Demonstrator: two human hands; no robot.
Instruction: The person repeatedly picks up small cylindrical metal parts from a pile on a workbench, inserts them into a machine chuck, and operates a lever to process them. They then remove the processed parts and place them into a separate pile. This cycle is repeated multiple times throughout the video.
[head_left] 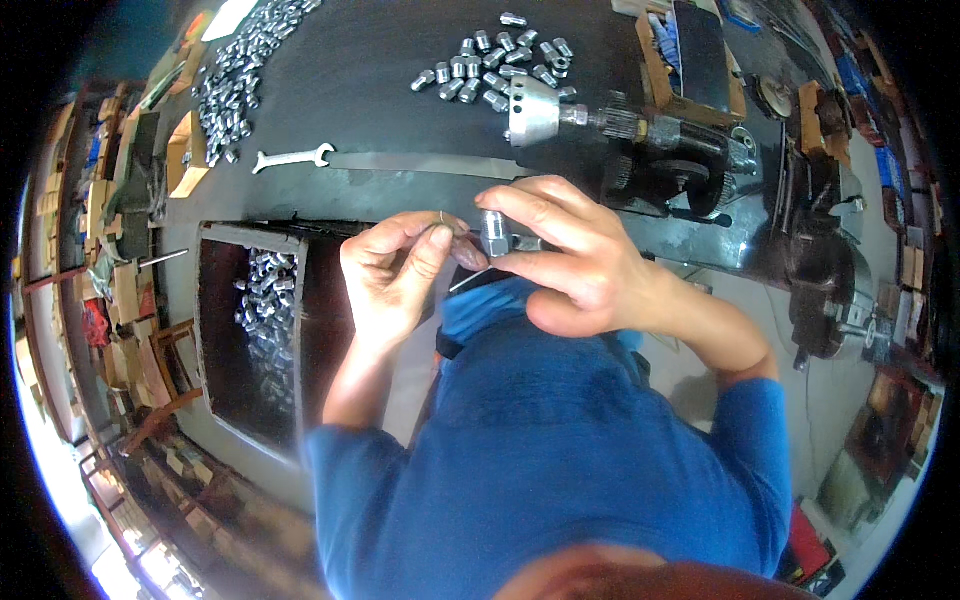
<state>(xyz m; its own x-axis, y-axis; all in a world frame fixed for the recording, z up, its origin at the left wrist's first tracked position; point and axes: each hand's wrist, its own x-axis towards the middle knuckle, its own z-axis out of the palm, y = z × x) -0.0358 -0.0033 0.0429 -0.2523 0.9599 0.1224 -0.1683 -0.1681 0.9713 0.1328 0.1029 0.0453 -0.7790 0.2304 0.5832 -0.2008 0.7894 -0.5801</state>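
Close in front of my chest, my right hand (585,245) grips a shiny metal hex fitting (495,233) upright between its fingers. A short metal piece shows just behind it, partly covered by the fingers. Beside the fitting, on its left, my left hand (395,265) is closed in a pinch of thumb and forefinger. A thin curved edge shows at that pinch, too small to name. The left fingertips come near the fitting; whether they touch it I cannot tell. A thin pale rod (470,281) lies below the hands, near my blue clothing.
On the dark bench lie several similar fittings (490,65), a larger spread of them (240,85), and an open-end wrench (292,158). A machine with a metal chuck (533,110) stands at right. A bin (203,330) of fittings is at lower left; a wooden box (655,75) sits behind.
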